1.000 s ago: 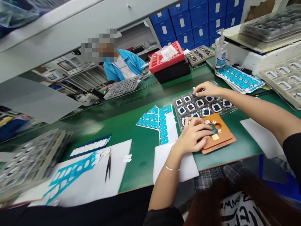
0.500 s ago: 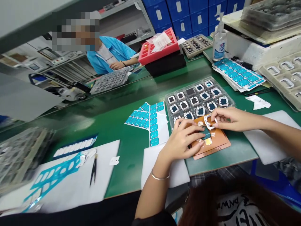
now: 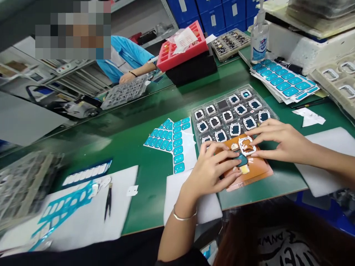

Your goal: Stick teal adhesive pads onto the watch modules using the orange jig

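My left hand (image 3: 212,168) is bent over a dark teal rounded panel (image 3: 243,159), gripping its left side with fingers and thumb; part of the panel is hidden. A yellow tab (image 3: 244,169) shows at its lower edge. My right hand (image 3: 280,142) holds the right edge of a white rounded-square frame (image 3: 240,147) between thumb and fingers. The frame lies close above the panel, over an orange board (image 3: 257,171). Small white strips (image 3: 251,160) lie beside it. Behind is a clear tray (image 3: 195,127) with several similar white frames, most around dark panels.
Teal sticker sheets (image 3: 179,142) lie left of the tray, others (image 3: 285,83) near a pump bottle (image 3: 259,46). Tweezers (image 3: 108,201) rest on a white foam sheet (image 3: 122,207). A red tray (image 3: 181,48) sits on a black box. Across the table sits a person in blue (image 3: 130,55).
The white frame now lies flatter, and my right hand's fingers have spread along its edge. My left hand stays on the panel. The camera view has shifted slightly.
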A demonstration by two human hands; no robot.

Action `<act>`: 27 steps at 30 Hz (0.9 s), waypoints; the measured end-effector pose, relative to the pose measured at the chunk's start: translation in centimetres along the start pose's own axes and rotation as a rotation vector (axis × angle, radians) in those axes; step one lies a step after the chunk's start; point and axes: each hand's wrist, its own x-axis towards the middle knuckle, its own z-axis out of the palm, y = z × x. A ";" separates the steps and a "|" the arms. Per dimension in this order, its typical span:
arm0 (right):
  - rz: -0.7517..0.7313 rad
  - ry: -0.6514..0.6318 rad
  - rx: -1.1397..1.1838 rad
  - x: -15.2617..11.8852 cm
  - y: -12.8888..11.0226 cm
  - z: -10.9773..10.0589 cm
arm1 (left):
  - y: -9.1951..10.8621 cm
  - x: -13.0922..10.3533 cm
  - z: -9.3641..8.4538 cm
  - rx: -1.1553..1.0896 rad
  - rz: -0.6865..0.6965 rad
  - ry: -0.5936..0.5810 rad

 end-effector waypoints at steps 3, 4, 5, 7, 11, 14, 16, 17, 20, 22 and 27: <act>-0.015 0.023 0.029 0.1 -0.4 0.3 | 0.0 -0.1 -0.1 0.034 -0.033 0.110; -0.031 0.030 0.046 0.1 -0.5 0.5 | 0.0 -0.1 -0.1 0.054 -0.065 0.160; -0.049 0.033 0.063 0.1 -0.7 0.7 | 0.0 -0.2 -0.2 0.076 -0.100 0.206; -0.089 0.022 0.088 0.2 -1.0 1.1 | 0.0 -0.3 -0.2 0.121 -0.154 0.265; -0.117 0.020 0.106 0.2 -1.3 1.9 | 0.0 -0.4 0.1 0.140 -0.193 0.218; -0.109 0.021 0.101 0.2 -1.3 2.1 | 0.0 -0.5 0.3 0.118 -0.192 0.163; -0.088 0.008 0.093 0.2 -1.3 2.0 | 0.1 -0.5 0.3 0.112 -0.189 0.147; -0.076 0.001 0.091 0.2 -1.3 2.0 | 0.1 -0.5 0.3 0.112 -0.192 0.143; -0.056 -0.007 0.088 0.1 -1.3 2.0 | 0.2 -0.4 0.3 0.111 -0.211 0.133; -0.065 -0.014 0.084 0.1 -1.1 2.0 | 0.2 -0.4 0.4 0.094 -0.229 0.121; -0.124 -0.068 0.062 0.4 -0.3 2.1 | 0.0 -0.5 0.9 0.061 -0.247 0.115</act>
